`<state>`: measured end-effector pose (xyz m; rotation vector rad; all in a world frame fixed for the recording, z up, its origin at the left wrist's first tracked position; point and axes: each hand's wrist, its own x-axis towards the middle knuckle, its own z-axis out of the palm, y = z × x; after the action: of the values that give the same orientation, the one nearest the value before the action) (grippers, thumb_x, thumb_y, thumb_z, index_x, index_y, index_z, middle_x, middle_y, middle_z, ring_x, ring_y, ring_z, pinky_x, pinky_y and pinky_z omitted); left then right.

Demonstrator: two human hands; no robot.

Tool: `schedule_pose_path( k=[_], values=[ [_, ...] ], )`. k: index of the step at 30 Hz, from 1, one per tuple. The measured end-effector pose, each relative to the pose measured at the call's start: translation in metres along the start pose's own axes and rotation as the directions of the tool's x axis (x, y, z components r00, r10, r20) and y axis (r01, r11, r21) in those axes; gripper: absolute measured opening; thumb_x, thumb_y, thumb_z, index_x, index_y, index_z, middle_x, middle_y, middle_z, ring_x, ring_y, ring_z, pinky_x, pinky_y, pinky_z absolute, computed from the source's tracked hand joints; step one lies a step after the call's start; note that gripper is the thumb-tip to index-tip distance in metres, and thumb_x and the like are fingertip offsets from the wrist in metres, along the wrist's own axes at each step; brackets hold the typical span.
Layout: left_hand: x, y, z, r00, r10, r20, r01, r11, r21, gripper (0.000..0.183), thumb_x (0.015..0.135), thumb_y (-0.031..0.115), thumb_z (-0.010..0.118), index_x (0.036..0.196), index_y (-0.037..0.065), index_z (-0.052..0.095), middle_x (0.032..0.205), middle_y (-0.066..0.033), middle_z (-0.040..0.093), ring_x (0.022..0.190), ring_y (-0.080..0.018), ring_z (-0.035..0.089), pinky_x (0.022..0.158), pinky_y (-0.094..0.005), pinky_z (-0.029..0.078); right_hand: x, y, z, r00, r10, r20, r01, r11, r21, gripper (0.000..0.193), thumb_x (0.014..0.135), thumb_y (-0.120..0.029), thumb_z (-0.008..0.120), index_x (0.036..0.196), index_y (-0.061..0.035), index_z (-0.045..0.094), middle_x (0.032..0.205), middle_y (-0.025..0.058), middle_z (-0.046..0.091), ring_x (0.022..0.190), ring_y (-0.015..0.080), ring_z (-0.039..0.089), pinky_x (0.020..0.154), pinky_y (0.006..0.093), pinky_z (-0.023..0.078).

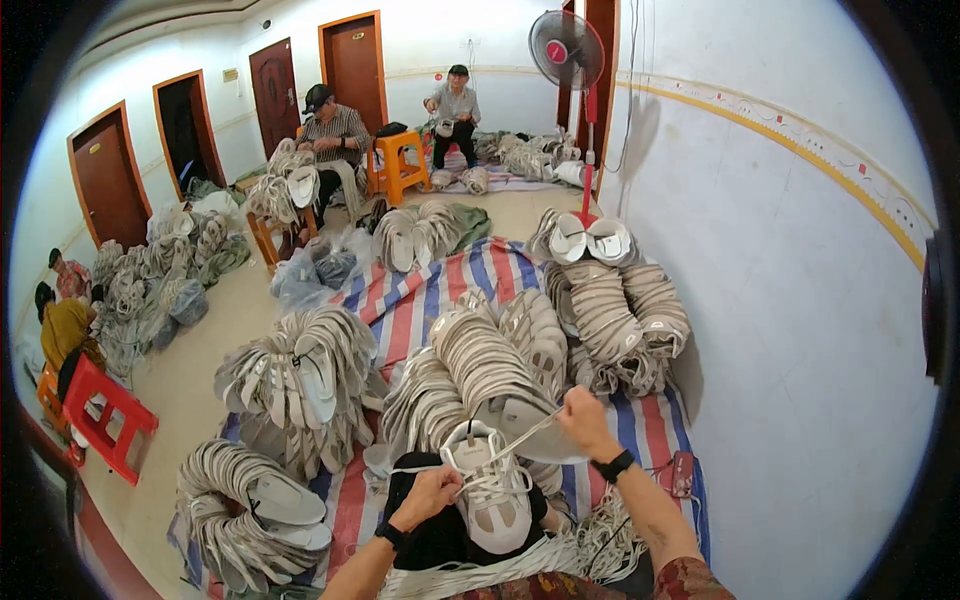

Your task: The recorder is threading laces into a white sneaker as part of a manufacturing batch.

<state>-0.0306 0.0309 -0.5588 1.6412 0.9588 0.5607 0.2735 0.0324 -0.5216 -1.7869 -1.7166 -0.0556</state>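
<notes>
A beige and white shoe upper (500, 527) rests on my lap, toe toward me, with a pale shoelace (526, 437) threaded through part of its eyelets. To its right and raised, my right hand (588, 424) is closed on one stretch of the lace, which runs taut up from the shoe. At the shoe's left side my left hand (434, 495) is closed, fingertips pinching a lace by the eyelets. A bundle of loose pale laces (608, 540) lies at my right, and more laces are spread across my lap.
Bundled shoe uppers (490, 350) are stacked just ahead, with more bundles (290, 375) at left. They stand on a striped tarp (425, 310). A standing fan (567, 50) is by the right wall. Several people sit farther back. A red stool (110, 420) is far left.
</notes>
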Motion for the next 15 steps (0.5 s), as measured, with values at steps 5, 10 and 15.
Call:
schedule_pose_path(
  k=[5, 10, 15],
  values=[
    [-0.009, -0.005, 0.005, 0.995, -0.1, -0.017, 0.084, 0.904, -0.419, 0.01, 0.079, 0.0, 0.053, 0.083, 0.004, 0.044, 0.062, -0.0054, 0.053, 0.052, -0.0141, 0.054, 0.047, -0.0259, 0.047, -0.014, -0.019, 0.005, 0.9, -0.421, 0.116, 0.415, 0.907, 0.073, 0.028, 0.067, -0.006, 0.055, 0.095, -0.0038, 0.053, 0.105, 0.016, 0.048, 0.099, 0.0333, 0.045, 0.081, 0.0392, 0.04],
    [-0.021, 0.0, 0.008, 0.939, -0.342, 0.026, 0.292, 0.758, -0.583, 0.019, 0.078, 0.004, 0.059, 0.087, 0.003, 0.042, 0.077, -0.0099, 0.056, 0.062, -0.0174, 0.059, 0.055, -0.0319, 0.053, -0.023, -0.063, 0.029, 0.799, -0.552, 0.24, 0.454, 0.815, 0.36, 0.028, 0.069, -0.006, 0.056, 0.097, -0.0059, 0.054, 0.11, 0.0137, 0.046, 0.101, 0.0321, 0.044, 0.085, 0.0378, 0.039],
    [-0.029, 0.008, 0.013, 0.908, -0.417, 0.02, 0.314, 0.652, -0.69, 0.019, 0.078, 0.006, 0.06, 0.087, 0.005, 0.044, 0.078, -0.0098, 0.057, 0.066, -0.0176, 0.06, 0.061, -0.0312, 0.052, -0.023, -0.078, 0.04, 0.756, -0.597, 0.269, 0.502, 0.792, 0.346, 0.015, 0.07, -0.007, 0.057, 0.084, -0.0047, 0.055, 0.103, 0.011, 0.048, 0.097, 0.029, 0.045, 0.08, 0.0361, 0.041]
  ],
)
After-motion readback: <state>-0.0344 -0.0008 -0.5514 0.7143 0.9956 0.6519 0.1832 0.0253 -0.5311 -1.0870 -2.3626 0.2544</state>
